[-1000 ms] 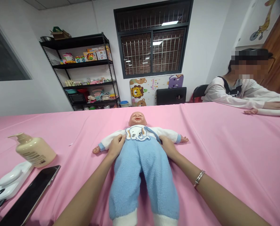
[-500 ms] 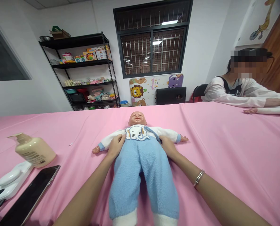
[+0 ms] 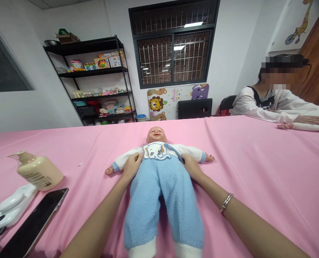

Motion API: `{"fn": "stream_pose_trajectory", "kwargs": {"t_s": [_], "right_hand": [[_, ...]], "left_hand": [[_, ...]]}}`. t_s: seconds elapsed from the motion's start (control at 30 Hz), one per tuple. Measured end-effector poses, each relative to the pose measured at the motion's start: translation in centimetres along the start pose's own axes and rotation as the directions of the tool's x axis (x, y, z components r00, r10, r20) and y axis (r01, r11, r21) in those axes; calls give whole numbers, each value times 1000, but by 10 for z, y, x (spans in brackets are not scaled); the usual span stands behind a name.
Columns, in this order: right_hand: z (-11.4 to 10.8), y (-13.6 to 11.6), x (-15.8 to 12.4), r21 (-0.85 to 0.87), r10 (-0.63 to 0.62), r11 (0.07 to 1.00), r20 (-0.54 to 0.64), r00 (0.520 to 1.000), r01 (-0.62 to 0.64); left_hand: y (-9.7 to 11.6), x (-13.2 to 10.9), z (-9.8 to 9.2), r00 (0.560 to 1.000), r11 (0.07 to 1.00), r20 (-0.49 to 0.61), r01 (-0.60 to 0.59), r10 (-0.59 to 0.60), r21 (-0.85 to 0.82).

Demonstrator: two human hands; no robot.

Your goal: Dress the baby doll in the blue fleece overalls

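A baby doll (image 3: pixel 159 172) in blue fleece overalls and a white top lies on its back on the pink tablecloth (image 3: pixel 256 172), head away from me. My left hand (image 3: pixel 132 166) grips the doll's side under its arm, fingers curled onto the chest. On the opposite side, below the other arm, my right hand (image 3: pixel 191 166) holds the torso the same way. A silver bracelet (image 3: pixel 227 202) sits on my right wrist.
At the left stand a beige pump bottle (image 3: pixel 38 172), a white device (image 3: pixel 10 208) and a black phone (image 3: pixel 33 225). Another person (image 3: pixel 280 100) sits at the far right with arms on the table. A black shelf rack (image 3: pixel 95 82) lines the back wall.
My hands and the doll stay put. The seated person's forearm on the table has shifted slightly.
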State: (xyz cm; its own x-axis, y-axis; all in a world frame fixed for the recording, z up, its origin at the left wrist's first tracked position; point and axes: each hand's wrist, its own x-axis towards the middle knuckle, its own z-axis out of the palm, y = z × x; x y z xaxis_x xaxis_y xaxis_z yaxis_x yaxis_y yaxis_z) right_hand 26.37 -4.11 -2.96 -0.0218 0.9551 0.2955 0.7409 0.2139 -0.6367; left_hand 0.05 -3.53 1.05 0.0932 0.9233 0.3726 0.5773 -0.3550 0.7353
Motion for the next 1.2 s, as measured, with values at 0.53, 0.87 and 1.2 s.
{"fn": "stream_pose_trajectory", "kwargs": {"t_s": [0.53, 0.87, 1.2], "right_hand": [[-1, -1, -1, 15, -1, 1000, -6, 1000, 1], [0, -1, -1, 18, -5, 1000, -1, 1000, 5], [-2, -2, -2, 30, -1, 1000, -1, 1000, 1]], "left_hand": [[2, 0, 0, 1000, 1000, 3, 2, -2, 0], [1, -1, 1, 1000, 1000, 5, -7, 7, 6], [50, -31, -35, 985, 870, 158, -19, -68, 492]]}}
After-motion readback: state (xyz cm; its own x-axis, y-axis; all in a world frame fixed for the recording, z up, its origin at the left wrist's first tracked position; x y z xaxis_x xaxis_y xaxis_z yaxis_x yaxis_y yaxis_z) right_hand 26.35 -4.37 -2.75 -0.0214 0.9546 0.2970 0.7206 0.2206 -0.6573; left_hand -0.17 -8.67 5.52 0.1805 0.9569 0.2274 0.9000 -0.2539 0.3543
